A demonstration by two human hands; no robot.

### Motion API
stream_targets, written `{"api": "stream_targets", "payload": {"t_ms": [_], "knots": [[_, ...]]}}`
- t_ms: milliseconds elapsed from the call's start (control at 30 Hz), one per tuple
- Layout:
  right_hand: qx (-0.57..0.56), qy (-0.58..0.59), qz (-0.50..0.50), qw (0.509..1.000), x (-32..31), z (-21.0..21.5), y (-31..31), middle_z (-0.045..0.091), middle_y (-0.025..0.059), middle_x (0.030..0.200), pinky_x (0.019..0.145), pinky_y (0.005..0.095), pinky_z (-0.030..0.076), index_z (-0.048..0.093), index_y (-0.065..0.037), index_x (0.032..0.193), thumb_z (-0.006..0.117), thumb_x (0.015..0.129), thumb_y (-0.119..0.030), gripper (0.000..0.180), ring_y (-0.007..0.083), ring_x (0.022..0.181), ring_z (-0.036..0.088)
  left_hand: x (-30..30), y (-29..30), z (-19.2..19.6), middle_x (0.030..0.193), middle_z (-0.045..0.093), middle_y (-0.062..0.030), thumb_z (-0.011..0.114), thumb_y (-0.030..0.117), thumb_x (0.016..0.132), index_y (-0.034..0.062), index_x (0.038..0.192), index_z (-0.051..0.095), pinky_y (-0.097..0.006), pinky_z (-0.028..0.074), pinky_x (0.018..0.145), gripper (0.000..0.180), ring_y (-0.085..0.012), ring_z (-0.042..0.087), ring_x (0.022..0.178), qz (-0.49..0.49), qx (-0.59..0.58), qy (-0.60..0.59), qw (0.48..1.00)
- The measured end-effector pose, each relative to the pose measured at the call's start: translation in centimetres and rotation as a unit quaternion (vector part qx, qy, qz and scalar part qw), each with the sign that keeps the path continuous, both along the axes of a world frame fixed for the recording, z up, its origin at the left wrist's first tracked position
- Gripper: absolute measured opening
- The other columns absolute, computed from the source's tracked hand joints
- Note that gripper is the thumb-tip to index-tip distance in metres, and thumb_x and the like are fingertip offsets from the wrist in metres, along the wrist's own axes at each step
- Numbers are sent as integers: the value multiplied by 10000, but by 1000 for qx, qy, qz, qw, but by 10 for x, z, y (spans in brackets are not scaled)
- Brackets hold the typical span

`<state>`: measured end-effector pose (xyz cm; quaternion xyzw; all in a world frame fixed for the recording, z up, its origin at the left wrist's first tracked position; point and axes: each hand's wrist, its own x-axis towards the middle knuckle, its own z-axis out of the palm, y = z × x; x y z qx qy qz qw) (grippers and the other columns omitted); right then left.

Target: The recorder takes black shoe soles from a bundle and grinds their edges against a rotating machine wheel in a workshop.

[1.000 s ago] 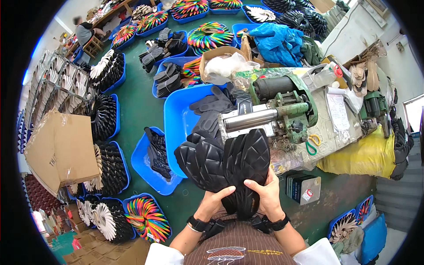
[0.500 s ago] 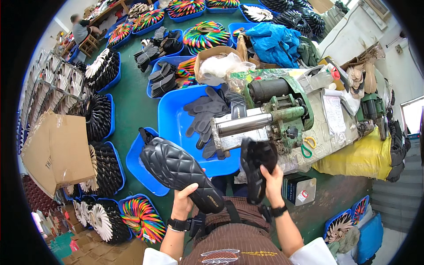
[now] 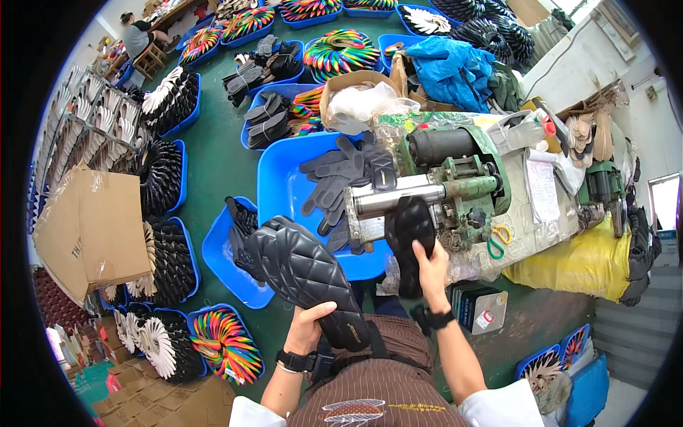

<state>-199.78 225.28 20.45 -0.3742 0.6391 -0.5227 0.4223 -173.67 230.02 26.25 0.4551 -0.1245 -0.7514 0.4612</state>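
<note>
My left hand (image 3: 306,331) is closed around the heel end of a black quilted insole (image 3: 302,267), thumb on top. The padded face points up, and the wide toe end slants away to the upper left. In my right hand (image 3: 432,274) is a dark sole-shaped piece (image 3: 411,231), held upright by its edge with its far end at the machine's front. The green roller machine (image 3: 466,188) with its shiny metal cylinder stands just beyond that piece. The two held pieces are apart from each other.
A large blue tub (image 3: 284,164) holds grey sole pieces (image 3: 338,174) beyond my hands. A smaller blue tub (image 3: 220,267) with dark pieces sits to its left. Green-and-yellow scissors (image 3: 498,242) lie on the bench. A cardboard box (image 3: 99,228) stands far left; a person sits in the distance.
The quilted insole has swung steeper and shifted slightly right and down. The right-hand piece has risen toward the machine and turned to show a smoother face. The view has shifted a little.
</note>
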Motion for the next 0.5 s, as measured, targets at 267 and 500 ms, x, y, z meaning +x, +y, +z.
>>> {"api": "stream_targets", "payload": {"t_ms": [267, 500], "knots": [[130, -229, 23, 964, 11, 17, 33, 669, 61, 894, 607, 281, 538, 595, 29, 1089, 565, 932, -74, 191, 152, 724, 648, -8, 2, 0, 1193, 618, -96, 740, -67, 689, 19, 1233, 561, -348, 465, 976, 579, -211, 600, 1087, -46, -4, -19, 999], [177, -219, 41, 959, 49, 57, -3, 673, 79, 814, 622, 280, 540, 586, -15, 892, 623, 928, -200, 192, 144, 702, 665, -26, -5, -2, 1245, 581, -78, 764, -37, 703, 17, 1272, 533, -344, 440, 994, 617, -203, 557, 1132, -101, -69, -60, 991]]}}
